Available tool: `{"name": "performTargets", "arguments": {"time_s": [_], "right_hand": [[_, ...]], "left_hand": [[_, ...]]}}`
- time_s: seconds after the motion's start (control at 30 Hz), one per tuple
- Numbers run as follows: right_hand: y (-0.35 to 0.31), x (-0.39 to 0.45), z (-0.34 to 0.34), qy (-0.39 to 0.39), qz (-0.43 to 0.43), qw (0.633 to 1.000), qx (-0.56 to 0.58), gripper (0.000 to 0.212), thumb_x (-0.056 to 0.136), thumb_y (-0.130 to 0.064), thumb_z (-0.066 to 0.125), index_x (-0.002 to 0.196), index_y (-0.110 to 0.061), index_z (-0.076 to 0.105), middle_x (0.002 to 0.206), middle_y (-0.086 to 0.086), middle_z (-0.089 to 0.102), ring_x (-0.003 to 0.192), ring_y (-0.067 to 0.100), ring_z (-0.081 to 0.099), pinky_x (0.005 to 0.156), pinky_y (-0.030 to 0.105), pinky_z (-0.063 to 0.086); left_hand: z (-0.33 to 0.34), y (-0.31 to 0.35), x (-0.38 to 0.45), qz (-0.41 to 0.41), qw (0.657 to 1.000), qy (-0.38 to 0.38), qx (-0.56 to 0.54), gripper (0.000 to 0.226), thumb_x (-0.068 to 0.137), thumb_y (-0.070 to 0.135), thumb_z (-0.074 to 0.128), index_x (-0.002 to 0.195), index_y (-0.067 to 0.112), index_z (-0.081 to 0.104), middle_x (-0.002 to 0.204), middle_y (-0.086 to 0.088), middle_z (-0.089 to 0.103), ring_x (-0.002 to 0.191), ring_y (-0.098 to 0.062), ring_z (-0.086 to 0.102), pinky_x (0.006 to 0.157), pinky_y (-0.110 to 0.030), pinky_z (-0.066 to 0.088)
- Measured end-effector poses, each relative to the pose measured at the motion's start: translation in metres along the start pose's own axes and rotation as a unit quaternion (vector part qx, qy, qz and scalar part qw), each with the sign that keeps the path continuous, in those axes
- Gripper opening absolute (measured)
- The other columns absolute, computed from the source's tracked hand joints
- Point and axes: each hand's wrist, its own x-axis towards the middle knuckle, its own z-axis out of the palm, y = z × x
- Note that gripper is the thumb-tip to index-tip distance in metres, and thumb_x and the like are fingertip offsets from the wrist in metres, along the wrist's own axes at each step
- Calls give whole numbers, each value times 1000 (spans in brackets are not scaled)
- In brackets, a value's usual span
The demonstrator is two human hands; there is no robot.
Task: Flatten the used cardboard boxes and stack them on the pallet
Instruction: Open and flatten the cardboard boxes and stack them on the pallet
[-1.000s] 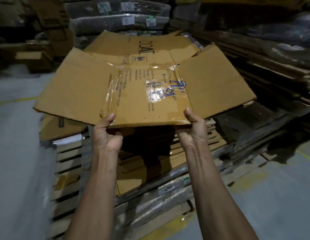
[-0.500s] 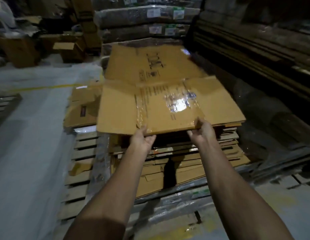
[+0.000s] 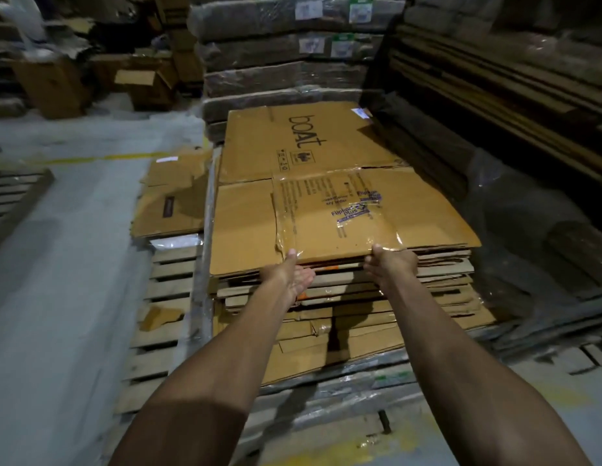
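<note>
The flattened cardboard box [image 3: 326, 213], with clear tape and purple print, lies flat on top of the stack of flattened boxes [image 3: 343, 297] on the wooden pallet [image 3: 165, 287]. My left hand [image 3: 291, 272] is at the box's near edge, palm up, fingers spread loose below it, only the thumb tip touching the edge. My right hand [image 3: 392, 262] is at the same edge further right, thumb on top and fingers curled under it. Behind it lies a flat sheet printed "boat" [image 3: 303, 136].
A lower pile of flat cardboard [image 3: 173, 200] sits on the pallet's left part. Wrapped bales [image 3: 282, 55] stand behind, long stacked boards [image 3: 501, 82] on the right, open cartons [image 3: 144, 82] at the back left. Grey floor [image 3: 57, 264] with yellow lines lies to the left.
The box came down from chest height onto the stack and now lies flat. Both arms stretched forward. My left hand's fingers have come off the box's edge.
</note>
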Motion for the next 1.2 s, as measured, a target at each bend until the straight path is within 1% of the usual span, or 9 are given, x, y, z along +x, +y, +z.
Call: {"name": "performTargets", "arguments": {"time_s": [0.17,0.33,0.4,0.5,0.63,0.77,0.87,1.07,1.2], "right_hand": [[9,0,-2,26,-57,993,-97,23,94,-35,69,84,-17,59,74,9,72,68,22,73,72,42,63],[25,-18,-15,16,-91,986,-136,34,96,-43,57,87,-12,68,75,8,73,69,23,71,71,44,61],[44,-34,-34,36,-115,973,-195,27,94,-42,56,86,-18,67,84,8,73,78,23,68,81,49,58],[82,-65,-68,31,-141,945,-293,24,100,-39,53,100,-18,65,94,3,65,93,23,62,77,38,49],[144,-93,-106,94,-84,915,-383,46,98,-45,56,132,-13,60,129,11,63,115,29,58,88,35,45],[195,-140,-128,172,-12,902,-395,63,96,-52,55,146,-14,49,145,8,54,132,30,51,102,39,44],[233,-188,-133,241,48,895,-373,68,97,-55,52,150,-15,42,152,7,47,139,28,43,109,40,38],[307,-292,-119,372,148,869,-291,70,96,-54,55,149,-11,41,150,8,48,139,28,43,111,39,36],[360,-376,-104,433,225,837,-248,76,95,-56,54,153,-11,35,157,7,40,145,27,35,115,38,30]], "left_hand": [[-2,-8,4,65,990,36,117,45,99,41,56,101,-3,65,88,-17,74,71,-23,74,58,-27,60],[-4,-33,-6,154,951,-64,260,45,103,43,48,104,3,68,85,-10,74,72,-23,73,67,-36,63],[-10,-47,-8,220,890,-130,377,36,103,40,51,109,10,70,94,-9,73,80,-23,69,77,-42,60],[-21,-71,-8,320,762,-216,520,31,101,39,53,112,17,70,105,-3,70,93,-19,64,85,-40,55],[-13,-112,-8,388,599,-250,654,39,98,45,49,127,22,65,125,-1,67,111,-22,61,91,-34,50],[-18,-145,-13,413,497,-323,691,35,98,42,47,122,22,63,114,-6,68,103,-27,64,79,-33,51],[-33,-163,-19,433,392,-381,717,32,97,35,44,114,17,63,114,-8,67,102,-29,63,77,-36,50],[-77,-199,-43,476,214,-488,700,38,94,40,47,119,15,63,117,-12,67,114,-32,61,90,-40,48],[-114,-224,-91,492,106,-543,672,48,99,45,48,135,12,52,132,-11,61,123,-31,55,97,-41,47]]}}
